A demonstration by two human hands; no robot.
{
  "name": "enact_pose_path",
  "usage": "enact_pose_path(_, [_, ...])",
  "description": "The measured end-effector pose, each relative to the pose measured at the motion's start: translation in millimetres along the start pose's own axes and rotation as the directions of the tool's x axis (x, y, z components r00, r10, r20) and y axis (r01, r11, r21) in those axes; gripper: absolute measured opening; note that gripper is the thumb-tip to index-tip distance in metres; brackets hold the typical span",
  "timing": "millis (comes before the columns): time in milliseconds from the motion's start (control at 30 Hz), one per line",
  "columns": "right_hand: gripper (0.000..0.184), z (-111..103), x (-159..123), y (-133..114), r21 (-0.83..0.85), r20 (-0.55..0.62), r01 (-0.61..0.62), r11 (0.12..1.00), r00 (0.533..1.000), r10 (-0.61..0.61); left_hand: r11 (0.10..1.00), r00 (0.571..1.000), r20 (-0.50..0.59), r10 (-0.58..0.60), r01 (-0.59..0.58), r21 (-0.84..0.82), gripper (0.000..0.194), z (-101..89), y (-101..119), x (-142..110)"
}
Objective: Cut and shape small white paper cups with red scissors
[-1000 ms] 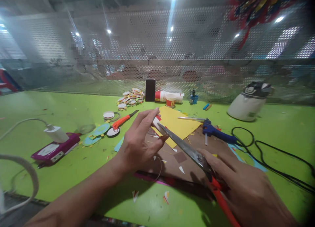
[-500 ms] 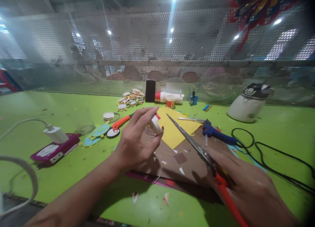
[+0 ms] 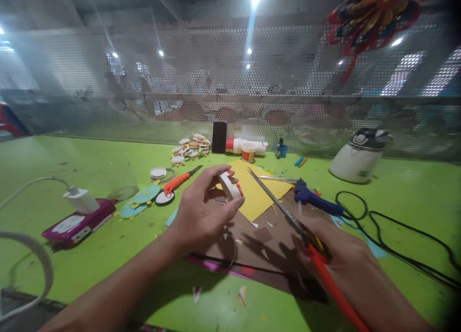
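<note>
The left hand (image 3: 201,212) pinches one curved white-and-red paper piece (image 3: 230,187) between thumb and fingers, in front of one flat yellow sheet (image 3: 264,190). The right hand (image 3: 355,257) is clamped around one pair of red-handled metal scissors (image 3: 296,223); a narrow gap parts their pointed tip from the piece.

Red scissor handle (image 3: 333,288) partly beyond bottom edge
</note>
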State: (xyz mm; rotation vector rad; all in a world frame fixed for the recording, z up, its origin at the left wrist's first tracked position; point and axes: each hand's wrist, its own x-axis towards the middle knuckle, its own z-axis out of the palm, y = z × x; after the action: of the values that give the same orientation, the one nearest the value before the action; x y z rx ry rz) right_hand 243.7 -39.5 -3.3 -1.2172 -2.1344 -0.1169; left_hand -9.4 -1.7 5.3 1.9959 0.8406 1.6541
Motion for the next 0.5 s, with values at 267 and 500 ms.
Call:
enact_pose_path(267, [0.026, 1.7, -9.8, -3.1, 0.006, 0.016, 0.103, 0.995, 0.995, -0.103, 1.000, 0.999, -0.037, -0.004, 0.003, -0.010, 0.044, 0.7, -5.0, 2.9])
enact_pose_path(500, [0.051, 5.7, -22.3, 4.1, -0.130, 0.129, 0.136, 0.982, 0.984, -0.120, 0.958, 0.994, -0.046, 0.102, -0.086, 0.272, 0.046, -0.4, -12.1, 2.9])
